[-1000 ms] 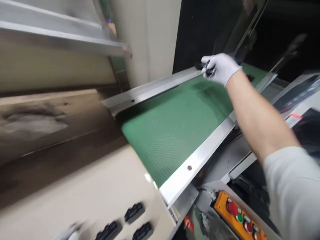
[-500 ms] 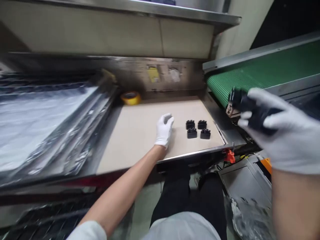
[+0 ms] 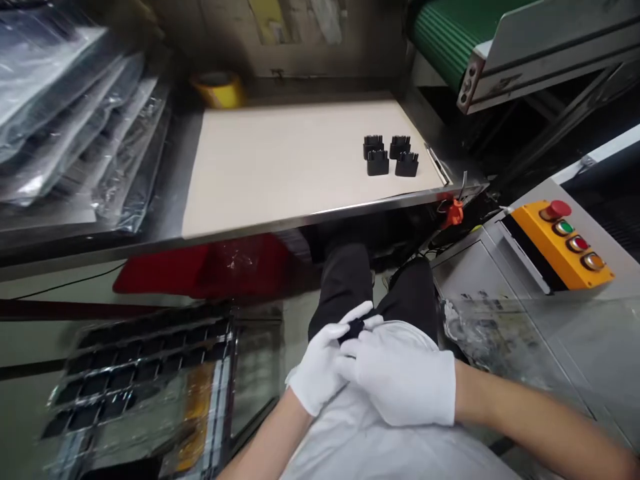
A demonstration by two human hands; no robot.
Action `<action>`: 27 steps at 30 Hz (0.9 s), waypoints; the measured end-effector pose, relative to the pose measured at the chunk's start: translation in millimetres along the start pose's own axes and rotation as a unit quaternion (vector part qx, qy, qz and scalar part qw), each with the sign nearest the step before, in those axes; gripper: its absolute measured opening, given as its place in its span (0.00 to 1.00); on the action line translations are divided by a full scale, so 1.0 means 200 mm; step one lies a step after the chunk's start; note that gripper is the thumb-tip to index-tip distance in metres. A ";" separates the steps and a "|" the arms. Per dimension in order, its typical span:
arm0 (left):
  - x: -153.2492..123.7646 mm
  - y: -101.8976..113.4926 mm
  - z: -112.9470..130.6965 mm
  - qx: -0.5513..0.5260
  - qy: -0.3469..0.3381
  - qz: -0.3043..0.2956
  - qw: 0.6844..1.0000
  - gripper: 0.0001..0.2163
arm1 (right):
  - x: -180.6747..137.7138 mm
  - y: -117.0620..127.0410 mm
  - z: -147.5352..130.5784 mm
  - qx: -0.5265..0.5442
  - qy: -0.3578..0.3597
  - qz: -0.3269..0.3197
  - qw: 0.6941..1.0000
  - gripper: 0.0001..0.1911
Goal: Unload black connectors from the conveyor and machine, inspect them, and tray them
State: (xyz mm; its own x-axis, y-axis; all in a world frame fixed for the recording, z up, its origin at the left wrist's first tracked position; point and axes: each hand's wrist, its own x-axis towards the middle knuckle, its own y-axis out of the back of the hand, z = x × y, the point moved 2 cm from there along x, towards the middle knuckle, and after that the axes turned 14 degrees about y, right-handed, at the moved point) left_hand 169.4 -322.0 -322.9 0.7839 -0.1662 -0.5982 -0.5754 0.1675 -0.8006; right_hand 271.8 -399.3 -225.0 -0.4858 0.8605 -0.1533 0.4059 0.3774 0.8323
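Both my hands wear white gloves and meet low in front of my lap. Between their fingers shows a small dark piece, black like the blocks on the table (image 3: 354, 329); its shape is mostly covered. My left hand (image 3: 320, 367) is closed around it from the left, thumb and fingers bent over it. My right hand (image 3: 403, 377) lies across from the right, its fingers curled against the same piece. On the beige board (image 3: 275, 160) above stand several black plastic blocks with pronged tops (image 3: 379, 163), in two rows near its right end.
A roll of yellow tape (image 3: 219, 90) sits behind the board. Bagged trays (image 3: 85, 133) are stacked at left. A green conveyor (image 3: 450, 40) ends at upper right, above a yellow button box (image 3: 563, 243). Below left are clear trays of black parts (image 3: 135, 360) and a red bin (image 3: 200, 270).
My right hand came down from beside the conveyor with black pieces, and my left hand left the board. They now meet at my lap. The view has tilted downward.
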 end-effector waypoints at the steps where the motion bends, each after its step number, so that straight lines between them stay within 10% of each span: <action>1: 0.00 0.01 0.00 0.002 -0.012 -0.017 1.000 0.32 | -0.03 0.01 0.02 0.068 0.018 0.069 0.995 0.15; 6: -0.03 -0.04 0.05 0.050 -0.114 0.023 0.992 0.30 | -0.22 0.00 0.24 0.341 -0.039 0.503 0.793 0.27; 11: -0.04 -0.22 0.08 0.115 -0.232 0.048 0.965 0.24 | -0.27 -0.09 0.36 0.495 -0.006 0.645 0.582 0.27; 17: 0.03 -0.47 0.10 0.159 -0.290 0.037 0.943 0.27 | -0.24 -0.03 0.40 0.451 0.003 0.661 0.599 0.25; 27: 0.04 -0.53 0.21 0.172 -0.296 0.035 0.939 0.23 | -0.18 0.11 0.45 0.456 0.016 0.620 0.638 0.23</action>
State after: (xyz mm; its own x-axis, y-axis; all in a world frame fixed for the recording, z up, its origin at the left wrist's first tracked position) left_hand 247.3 -300.2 -241.1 0.7982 0.4085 -0.4428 -0.6004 0.4783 -0.6409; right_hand 367.9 -390.4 -250.2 0.6368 0.6895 0.3450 0.7686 -0.5324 -0.3547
